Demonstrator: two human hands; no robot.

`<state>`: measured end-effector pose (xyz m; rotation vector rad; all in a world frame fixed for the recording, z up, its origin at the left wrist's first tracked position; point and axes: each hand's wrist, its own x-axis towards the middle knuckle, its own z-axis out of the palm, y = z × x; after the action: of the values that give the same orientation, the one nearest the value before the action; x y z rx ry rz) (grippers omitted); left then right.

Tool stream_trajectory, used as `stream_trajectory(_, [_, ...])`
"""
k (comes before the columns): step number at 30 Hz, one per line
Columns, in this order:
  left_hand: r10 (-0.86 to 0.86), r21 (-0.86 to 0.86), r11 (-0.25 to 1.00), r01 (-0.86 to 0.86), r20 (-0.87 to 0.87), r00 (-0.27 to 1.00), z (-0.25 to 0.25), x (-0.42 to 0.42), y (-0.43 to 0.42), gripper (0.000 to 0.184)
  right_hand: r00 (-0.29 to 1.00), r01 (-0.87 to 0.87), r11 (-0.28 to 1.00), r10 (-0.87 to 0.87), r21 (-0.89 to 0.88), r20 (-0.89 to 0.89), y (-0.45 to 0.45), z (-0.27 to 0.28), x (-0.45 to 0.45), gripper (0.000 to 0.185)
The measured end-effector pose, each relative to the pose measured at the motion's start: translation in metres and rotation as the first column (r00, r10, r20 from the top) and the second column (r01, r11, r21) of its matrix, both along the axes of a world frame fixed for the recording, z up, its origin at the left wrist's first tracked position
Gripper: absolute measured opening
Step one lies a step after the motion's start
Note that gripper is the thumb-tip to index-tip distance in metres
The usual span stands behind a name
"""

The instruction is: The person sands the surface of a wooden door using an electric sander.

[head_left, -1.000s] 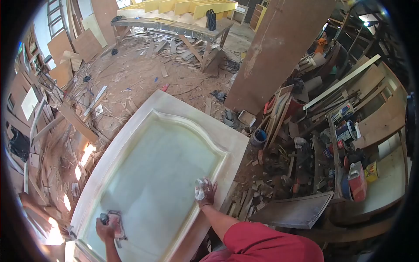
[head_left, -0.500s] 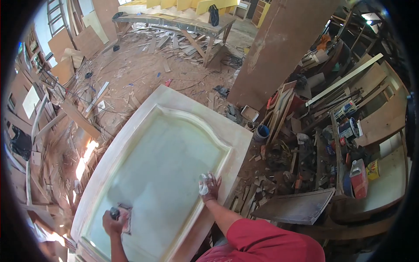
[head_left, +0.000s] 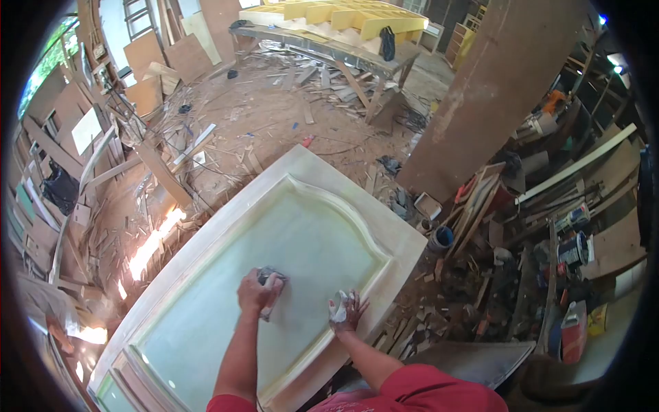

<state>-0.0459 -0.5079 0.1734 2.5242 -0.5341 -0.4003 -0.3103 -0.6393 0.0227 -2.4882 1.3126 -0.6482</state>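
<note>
A pale wooden door panel [head_left: 206,323] with a raised curved moulding [head_left: 343,213] lies in front of me. Its recessed middle has a whitish-green coat. My left hand [head_left: 255,292] is closed round a sanding block with a dark knob [head_left: 269,275], which rests on the recessed surface near the middle; my fingers hide part of it. To the right, my right hand [head_left: 349,312] lies with spread fingers on the panel by the right-hand moulding. White residue covers part of its thumb and fingers.
Wood scraps litter the dirt floor [head_left: 240,123]. A workbench [head_left: 322,51] carries yellow pieces at the back. A brown pillar [head_left: 480,103] stands right of the panel, near a blue bucket [head_left: 441,237], leaning boards and a red container [head_left: 574,333]. More boards lean at left.
My left hand has moved the sanding block up and right, from the panel's lower left to near its middle. My right hand stays by the right moulding. The camera view has shifted.
</note>
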Motion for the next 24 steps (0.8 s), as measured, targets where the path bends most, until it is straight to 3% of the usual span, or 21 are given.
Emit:
stream_trajectory(4, [0.021, -0.112, 0.993, -0.024, -0.031, 0.999, 0.004, -0.026, -0.063, 0.062, 0.941, -0.169, 0.916, 0.04, 0.363, 0.336, -0.006, 0.06, 0.054, 0.069])
stream_trajectory(6, [0.037, -0.244, 0.967, -0.065, -0.118, 0.992, -0.018, -0.037, -0.085, 0.059, 0.841, -0.364, 0.632, -0.092, 0.684, 0.534, -0.021, 0.119, 0.108, 0.081])
stream_trajectory(8, [0.021, -0.405, 0.906, -0.12, -0.24, 0.971, -0.048, -0.041, -0.105, 0.053, 0.867, -0.243, 0.608, -0.214, 0.756, 0.45, -0.023, 0.104, 0.156, 0.089])
stream_trajectory(9, [0.037, -0.485, 0.844, -0.228, -0.372, 0.927, -0.045, -0.045, -0.109, 0.049, 0.873, -0.179, 0.589, -0.275, 0.788, 0.403, -0.025, 0.1, 0.17, 0.093])
stream_trajectory(11, [0.01, -0.58, 0.672, -0.46, -0.615, 0.789, -0.037, -0.05, -0.116, 0.043, 0.985, -0.042, 0.669, -0.095, 0.742, 0.142, -0.043, 0.118, 0.174, 0.098])
stream_trajectory(12, [-0.13, -0.664, 0.489, -0.566, -0.697, 0.706, -0.063, -0.047, -0.117, 0.039, 1.0, 0.013, 0.719, -0.012, 0.695, -0.006, -0.05, 0.129, 0.176, 0.1])
stream_trajectory(15, [-0.4, -0.649, 0.266, -0.712, -0.747, 0.532, -0.092, -0.039, -0.087, 0.037, 0.984, -0.052, 0.905, 0.118, 0.422, -0.131, -0.037, 0.15, 0.178, 0.092])
stream_trajectory(18, [-0.053, -0.731, 0.539, -0.418, -0.525, 0.849, -0.111, -0.037, -0.016, 0.04, 0.928, -0.212, 0.841, 0.332, 0.497, -0.167, -0.027, 0.149, 0.19, 0.092])
stream_trajectory(19, [0.081, -0.644, 0.729, -0.231, -0.255, 0.964, -0.125, -0.04, 0.017, 0.044, 0.922, -0.247, 0.845, 0.356, 0.475, -0.153, -0.016, 0.144, 0.193, 0.088])
stream_trajectory(20, [0.133, -0.462, 0.883, -0.088, 0.066, 0.989, -0.138, -0.044, 0.051, 0.047, 0.914, -0.285, 0.846, 0.382, 0.45, -0.139, -0.001, 0.137, 0.201, 0.085])
stream_trajectory(22, [0.193, -0.357, 0.93, -0.092, 0.258, 0.947, -0.144, -0.055, 0.115, 0.056, 0.887, -0.355, 0.825, 0.445, 0.439, -0.12, 0.033, 0.133, 0.213, 0.078])
stream_trajectory(24, [0.192, -0.094, 0.981, -0.172, 0.269, 0.944, -0.135, -0.064, 0.176, 0.063, 0.852, -0.412, 0.782, 0.512, 0.467, -0.105, 0.074, 0.148, 0.221, 0.071])
